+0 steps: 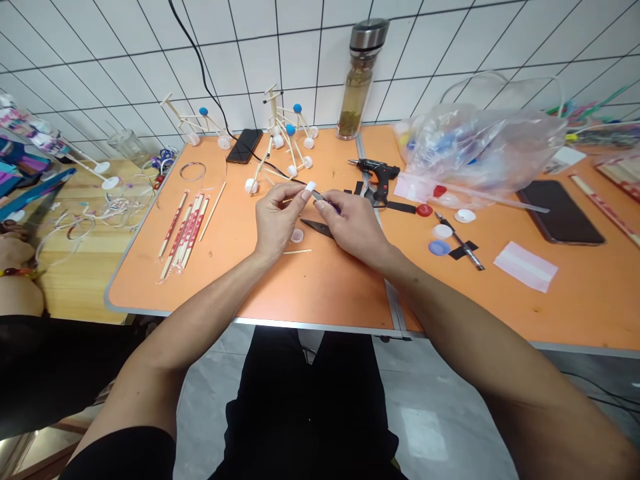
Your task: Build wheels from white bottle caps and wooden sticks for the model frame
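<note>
Both my hands meet over the middle of the orange table. My left hand pinches a small white bottle cap between thumb and fingertips. My right hand is closed on a thin dark tool whose tip touches the cap. A dark blade-shaped piece lies on the table under my hands, beside a white cap and a short wooden stick.
Wrapped chopsticks lie to the left. Stick-and-cap models and a phone stand behind. A black glue gun, loose caps, a plastic bag, a bottle and another phone are to the right. Another person's arm rests at far left.
</note>
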`<action>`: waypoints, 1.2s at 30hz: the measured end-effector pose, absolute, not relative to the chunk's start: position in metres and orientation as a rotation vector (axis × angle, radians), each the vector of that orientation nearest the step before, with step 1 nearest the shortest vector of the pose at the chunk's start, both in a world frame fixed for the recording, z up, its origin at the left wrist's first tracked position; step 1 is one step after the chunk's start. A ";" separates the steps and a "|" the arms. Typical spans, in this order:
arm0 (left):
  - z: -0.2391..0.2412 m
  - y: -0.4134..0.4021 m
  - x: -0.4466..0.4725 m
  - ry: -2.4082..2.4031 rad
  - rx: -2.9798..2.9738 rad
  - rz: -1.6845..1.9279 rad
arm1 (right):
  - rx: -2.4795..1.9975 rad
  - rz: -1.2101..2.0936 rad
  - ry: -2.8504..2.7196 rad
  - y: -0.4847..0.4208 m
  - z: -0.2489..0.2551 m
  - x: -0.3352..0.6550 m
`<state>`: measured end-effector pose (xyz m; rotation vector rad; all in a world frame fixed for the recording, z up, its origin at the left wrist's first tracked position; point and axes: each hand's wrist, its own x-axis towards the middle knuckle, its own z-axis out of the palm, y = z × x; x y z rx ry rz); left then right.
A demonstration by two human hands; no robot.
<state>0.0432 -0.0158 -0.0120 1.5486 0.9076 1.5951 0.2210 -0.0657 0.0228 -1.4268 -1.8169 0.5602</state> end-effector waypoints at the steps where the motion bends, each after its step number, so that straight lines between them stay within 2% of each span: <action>1: -0.011 -0.016 0.043 0.917 1.526 1.575 | -1.489 0.430 -1.895 -0.067 0.022 0.221; 6: -0.013 -0.016 0.043 0.935 1.431 1.534 | -1.739 0.058 -2.155 -0.074 0.026 0.217; 14: -0.017 -0.018 0.045 0.907 1.396 1.565 | -1.805 -0.040 -2.187 -0.079 0.025 0.211; 17: -0.015 -0.021 0.046 0.902 1.417 1.590 | -1.620 0.320 -2.002 -0.075 0.026 0.216; 22: -0.009 -0.023 0.046 0.826 1.473 1.654 | -1.052 1.629 -1.449 -0.060 0.038 0.234; 24: -0.008 -0.023 0.045 0.811 1.493 1.671 | -0.989 1.836 -1.351 -0.058 0.041 0.236; 26: -0.009 -0.022 0.045 0.842 1.500 1.657 | -1.136 1.625 -1.441 -0.060 0.039 0.233; 30: -0.015 -0.021 0.045 0.959 1.464 1.553 | -1.577 0.505 -1.933 -0.074 0.029 0.218; 32: -0.018 -0.020 0.045 0.994 1.432 1.513 | -1.723 0.129 -2.100 -0.079 0.025 0.213; 34: -0.020 -0.020 0.046 0.998 1.410 1.510 | -1.757 0.056 -2.135 -0.080 0.024 0.212; 36: -0.019 -0.020 0.046 0.984 1.409 1.530 | -1.649 0.280 -2.027 -0.077 0.027 0.215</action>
